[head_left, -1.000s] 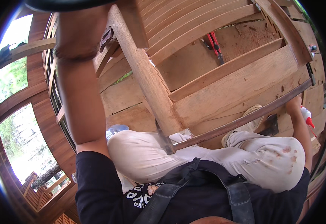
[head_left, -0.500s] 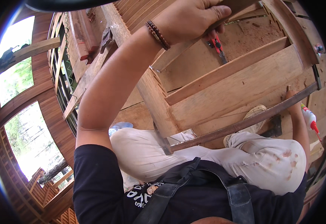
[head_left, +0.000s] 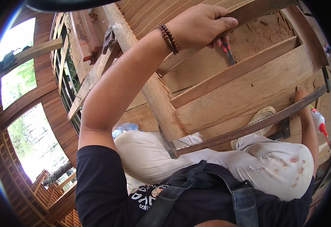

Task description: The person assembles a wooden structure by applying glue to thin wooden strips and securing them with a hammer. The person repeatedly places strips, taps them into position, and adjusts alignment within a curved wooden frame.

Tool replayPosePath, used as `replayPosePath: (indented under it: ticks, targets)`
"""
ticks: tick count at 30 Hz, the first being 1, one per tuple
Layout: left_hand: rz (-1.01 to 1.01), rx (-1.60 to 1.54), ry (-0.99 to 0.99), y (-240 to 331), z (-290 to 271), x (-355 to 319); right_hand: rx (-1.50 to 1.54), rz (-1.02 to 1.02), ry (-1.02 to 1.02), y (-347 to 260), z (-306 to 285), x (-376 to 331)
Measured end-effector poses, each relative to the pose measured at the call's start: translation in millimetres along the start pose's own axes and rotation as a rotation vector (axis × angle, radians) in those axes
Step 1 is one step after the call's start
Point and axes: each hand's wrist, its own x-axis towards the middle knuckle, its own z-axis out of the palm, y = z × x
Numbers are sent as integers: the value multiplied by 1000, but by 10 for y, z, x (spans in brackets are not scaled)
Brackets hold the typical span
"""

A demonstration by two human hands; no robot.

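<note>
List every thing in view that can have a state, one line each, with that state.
left hand: closed over a curved wooden slat, gripping it
right hand: resting on the long metal bar, grip unclear
long metal bar: lying across the lap, tilted up to the right
wooden frame: lying flat, its slats bare and unfinished
glue bottle: lying beside the frame, red tip on
trousers: stained

White squeeze bottle (head_left: 318, 120) with red tip, far right, beside plank
</note>
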Motion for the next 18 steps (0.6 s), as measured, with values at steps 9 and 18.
replayPosePath:
  ticks: [9,18]
  targets:
    - [-57,273,12,35,36,4,-13,22,44,-29,49,74]
    - [-53,337,21,-13,68,71,-44,8,23,-3,79,86]
